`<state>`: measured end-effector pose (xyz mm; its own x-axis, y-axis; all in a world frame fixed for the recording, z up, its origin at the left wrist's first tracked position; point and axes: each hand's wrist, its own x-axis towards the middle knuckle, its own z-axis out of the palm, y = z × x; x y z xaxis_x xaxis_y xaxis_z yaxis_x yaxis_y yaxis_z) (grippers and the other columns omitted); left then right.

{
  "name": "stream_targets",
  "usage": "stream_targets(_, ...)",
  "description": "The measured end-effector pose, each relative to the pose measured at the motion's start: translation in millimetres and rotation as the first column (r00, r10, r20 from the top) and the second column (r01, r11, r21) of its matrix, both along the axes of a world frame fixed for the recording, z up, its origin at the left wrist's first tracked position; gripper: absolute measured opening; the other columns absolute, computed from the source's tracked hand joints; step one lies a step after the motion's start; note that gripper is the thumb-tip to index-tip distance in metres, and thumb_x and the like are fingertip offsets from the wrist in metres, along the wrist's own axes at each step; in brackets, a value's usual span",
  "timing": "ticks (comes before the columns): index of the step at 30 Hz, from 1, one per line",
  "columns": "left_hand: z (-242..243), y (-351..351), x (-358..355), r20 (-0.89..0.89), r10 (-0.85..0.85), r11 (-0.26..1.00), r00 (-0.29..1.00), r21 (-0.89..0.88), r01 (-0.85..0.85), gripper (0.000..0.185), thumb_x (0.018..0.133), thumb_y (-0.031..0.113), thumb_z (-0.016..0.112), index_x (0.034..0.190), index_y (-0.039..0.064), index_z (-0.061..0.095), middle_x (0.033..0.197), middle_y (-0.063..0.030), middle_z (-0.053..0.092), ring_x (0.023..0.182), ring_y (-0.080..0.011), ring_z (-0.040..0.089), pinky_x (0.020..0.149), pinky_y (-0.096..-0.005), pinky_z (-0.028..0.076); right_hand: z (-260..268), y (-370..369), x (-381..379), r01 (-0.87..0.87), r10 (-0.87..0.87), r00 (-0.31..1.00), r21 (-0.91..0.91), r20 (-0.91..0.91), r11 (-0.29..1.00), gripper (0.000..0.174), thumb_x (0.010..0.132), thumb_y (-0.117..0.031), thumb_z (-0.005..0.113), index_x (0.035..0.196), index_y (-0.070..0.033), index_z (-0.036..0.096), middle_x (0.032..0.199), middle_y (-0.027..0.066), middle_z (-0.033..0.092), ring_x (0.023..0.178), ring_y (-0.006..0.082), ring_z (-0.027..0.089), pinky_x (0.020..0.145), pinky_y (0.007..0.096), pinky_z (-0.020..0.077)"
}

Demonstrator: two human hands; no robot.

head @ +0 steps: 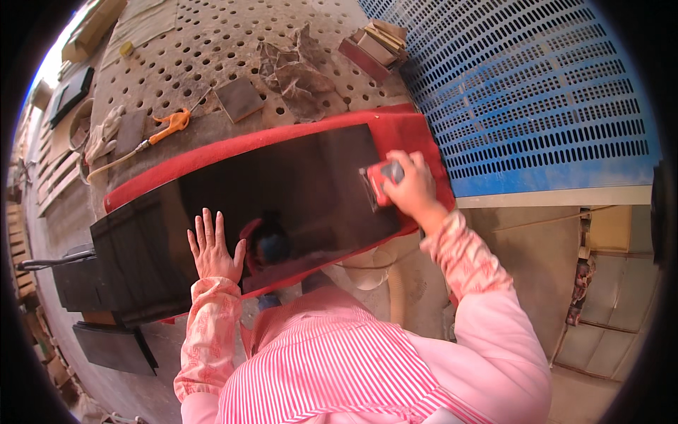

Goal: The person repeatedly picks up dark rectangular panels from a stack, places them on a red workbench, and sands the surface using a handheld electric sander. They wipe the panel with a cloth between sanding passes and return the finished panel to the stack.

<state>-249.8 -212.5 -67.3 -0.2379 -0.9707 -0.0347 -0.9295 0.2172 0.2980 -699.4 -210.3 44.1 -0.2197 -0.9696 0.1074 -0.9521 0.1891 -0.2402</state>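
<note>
A long, glossy black panel [312,175] lies before me on a red cloth [222,151]. My left hand [216,249] rests on the panel's near edge, palm down with fingers apart, holding nothing. Near the panel's right end, my right hand [416,183] grips a red and grey hand-held sander [379,183]. The sander sits against the glossy surface; its lower part is blurred and its underside is hidden. A dark reflection shows in the panel between my hands.
Beyond the cloth, a perforated worktop [212,32] carries an orange air blow gun [172,126], a dark square pad [239,99], a crumpled brown sheet [304,74] and a pile of abrasive-looking blocks [373,50]. A slotted blue metal panel [529,106] borders the right. Dark boards [114,344] stand lower left.
</note>
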Motion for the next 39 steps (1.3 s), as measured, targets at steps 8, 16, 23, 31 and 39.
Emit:
stream_targets(8, -4.2, -2.6, -1.1, 0.057, -0.009, 0.998, 0.998, -0.059, 0.012, 0.085, 0.097, 0.048, 0.065, 0.167, 0.013, 0.035, 0.178, -0.0119, 0.022, 0.165, -0.0324, 0.016, 0.133, -0.0526, 0.007, -8.0, -181.2, 0.8, 0.07, -0.07, 0.998, 0.05, 0.005, 0.996, 0.055, 0.082, -0.053, 0.079, 0.132, -0.031, 0.069, 0.128, 0.0183, 0.063, 0.118, 0.0408, 0.066, 0.097, 0.0512, 0.0568)
stream_targets(16, -10.5, -2.7, 2.9, 0.079, -0.044, 0.994, 0.996, -0.095, 0.052, 0.085, 0.1, 0.051, 0.061, 0.169, 0.013, 0.03, 0.179, -0.0124, 0.019, 0.165, -0.032, 0.013, 0.133, -0.0522, 0.005, 2.2, 28.9, 53.6, -0.186, 0.19, 0.978, -0.047, 0.086, 0.981, 0.047, 0.082, -0.027, 0.082, 0.127, -0.028, 0.069, 0.122, 0.0148, 0.057, 0.11, 0.0431, 0.061, 0.086, 0.0539, 0.0592)
stream_targets(23, -3.3, -9.6, -9.4, 0.09, -0.026, 0.996, 0.996, -0.078, 0.033, 0.085, 0.099, 0.049, 0.063, 0.168, 0.012, 0.031, 0.178, -0.0144, 0.019, 0.165, -0.0352, 0.014, 0.132, -0.0541, 0.006, 10.1, 47.3, 17.2, 0.087, -0.089, 0.995, 0.03, 0.04, 0.996, 0.058, 0.077, -0.022, 0.083, 0.132, -0.028, 0.066, 0.12, 0.0152, 0.057, 0.109, 0.0441, 0.062, 0.087, 0.0529, 0.0583)
stream_targets(31, 9.0, -12.1, -133.1, -0.039, -0.629, 0.777, 0.776, -0.025, 0.629, 0.084, 0.096, 0.044, 0.068, 0.163, 0.003, 0.038, 0.175, -0.0154, 0.028, 0.163, -0.0296, 0.024, 0.133, -0.0493, 0.015, -4.9, -58.3, 24.4, 0.097, -0.098, 0.995, 0.025, 0.021, 0.995, 0.055, 0.082, -0.032, 0.081, 0.135, -0.026, 0.065, 0.122, 0.0185, 0.061, 0.111, 0.0463, 0.065, 0.09, 0.0534, 0.0593)
stream_targets(39, -16.2, -110.7, -210.0, -0.054, -0.416, 0.89, 0.908, -0.227, 0.394, 0.079, 0.097, 0.039, 0.067, 0.161, 0.0, 0.041, 0.172, -0.0185, 0.033, 0.161, -0.0318, 0.029, 0.132, -0.0498, 0.021, 1.6, -13.7, 25.1, 0.034, -0.036, 0.998, 0.043, 0.044, 0.998, 0.056, 0.08, -0.025, 0.082, 0.133, -0.025, 0.065, 0.123, 0.0163, 0.058, 0.112, 0.0448, 0.062, 0.09, 0.052, 0.0582)
